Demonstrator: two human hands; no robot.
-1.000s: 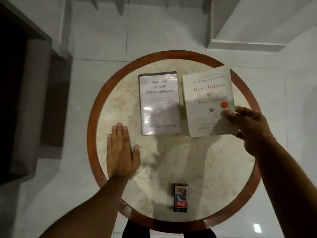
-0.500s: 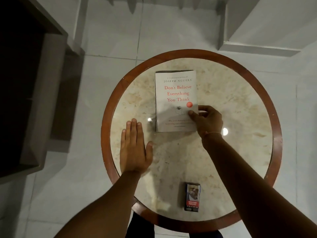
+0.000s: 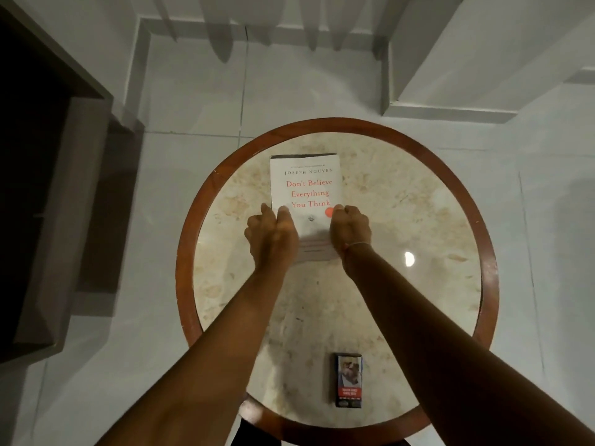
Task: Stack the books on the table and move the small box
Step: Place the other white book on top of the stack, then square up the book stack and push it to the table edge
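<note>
- One white book (image 3: 306,188) lay face up on the far half of the round surface (image 3: 418,220); a dark edge showed under its top.
- Left hand (image 3: 272,230) and right hand (image 3: 349,225) each closed their grip on one side edge.
- Small box (image 3: 349,379) lay near the front rim, well apart.

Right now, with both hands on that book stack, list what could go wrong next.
1. The left hand and right hand grip only the near end of the white book; a push could skew it off the book beneath, which shows only as a dark sliver along the far and left edges.
2. The small box lies near the table's rim, between the forearms; drawing an arm back could knock it off.
</note>
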